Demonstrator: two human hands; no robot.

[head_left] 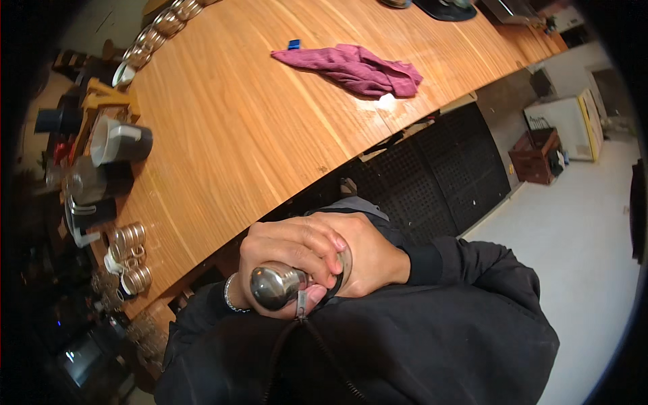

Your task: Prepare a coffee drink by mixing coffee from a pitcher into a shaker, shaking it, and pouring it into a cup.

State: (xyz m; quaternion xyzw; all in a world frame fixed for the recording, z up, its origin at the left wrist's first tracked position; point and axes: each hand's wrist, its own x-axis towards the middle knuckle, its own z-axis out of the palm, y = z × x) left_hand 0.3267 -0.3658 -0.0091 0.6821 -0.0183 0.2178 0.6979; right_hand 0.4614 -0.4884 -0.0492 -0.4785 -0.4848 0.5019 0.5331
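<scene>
A shiny round-ended object [273, 288], apparently metal, is held close to the front of my black jacket. My left hand [288, 248], with a silver bracelet at the wrist, wraps its fingers around the object just behind the domed end. At its other end, a curved, glassy rim [346, 266] shows between my two hands. My right hand [375, 255] lies against that end with the back of the hand showing. Its fingers are mostly hidden, so how it grips cannot be seen. The jacket's zipper pull [301, 304] hangs beside my left thumb.
Ahead is a wooden counter [228, 126] with a crumpled purple cloth [354, 68]. Along its left edge stand a pitcher [121, 142], stacked cups [131, 243] and a row of glassware [152, 40]. A black perforated mat [430, 172] covers the floor; a wooden crate [536, 157] stands beyond.
</scene>
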